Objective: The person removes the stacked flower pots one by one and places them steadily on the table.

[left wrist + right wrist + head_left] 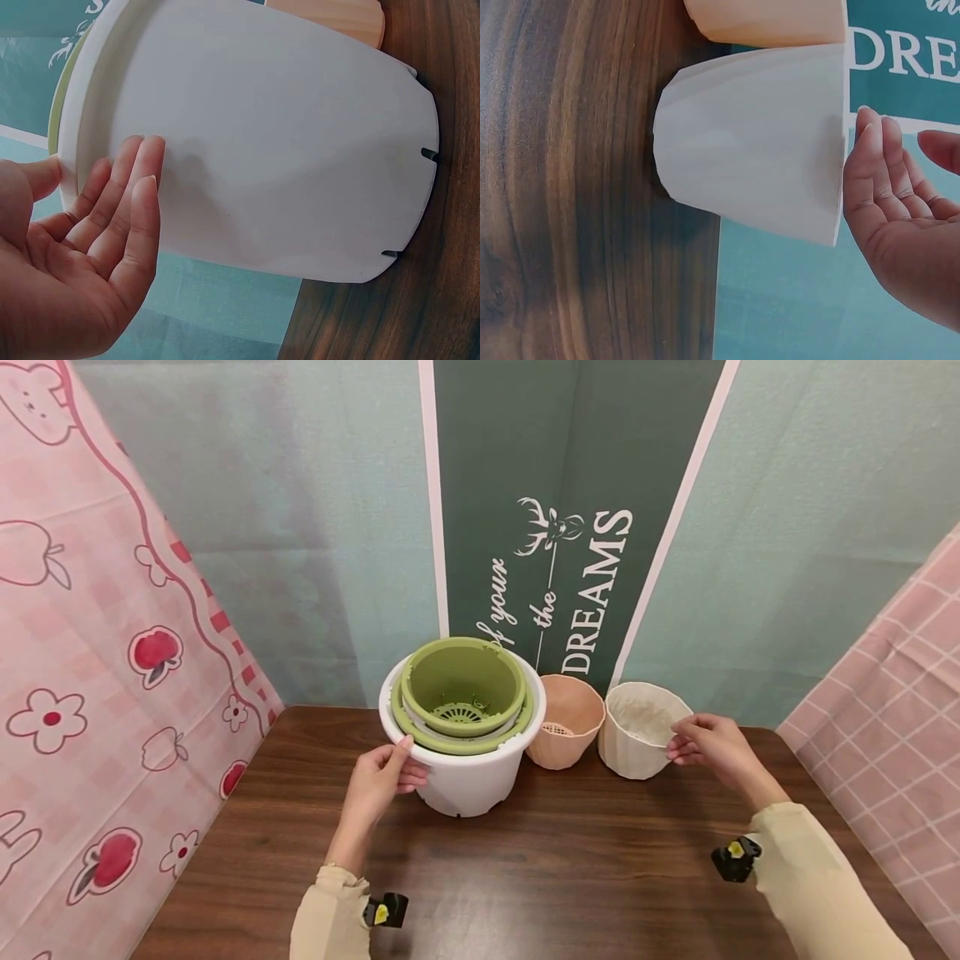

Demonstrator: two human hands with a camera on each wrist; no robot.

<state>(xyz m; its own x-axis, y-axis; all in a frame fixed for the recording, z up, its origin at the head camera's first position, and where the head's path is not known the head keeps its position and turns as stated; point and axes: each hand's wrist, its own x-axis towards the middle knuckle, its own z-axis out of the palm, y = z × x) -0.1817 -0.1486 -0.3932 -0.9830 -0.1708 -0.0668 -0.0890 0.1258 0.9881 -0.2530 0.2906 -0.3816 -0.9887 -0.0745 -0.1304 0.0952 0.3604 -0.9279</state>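
Note:
In the head view my left hand (381,777) is at the near left rim of a large white flowerpot (465,785). Its thumb lies on the rim and the index finger lies just below; the left wrist view shows the other fingers loosely bent beside the wall (285,150). Green flowerpots (465,672) are nested inside the white one. My right hand (712,747) is at the right rim of a small cream flowerpot (633,747), fingers loosely bent. Thumb and fingers stand apart in the right wrist view. Whether they touch that rim I cannot tell.
Between the white and cream pots stands a peach flowerpot (566,727) with a slotted base. All stand toward the back of a dark wooden table (555,877). Behind hangs a green cloth (517,435) with white lettering; pink cloths (97,635) line both sides.

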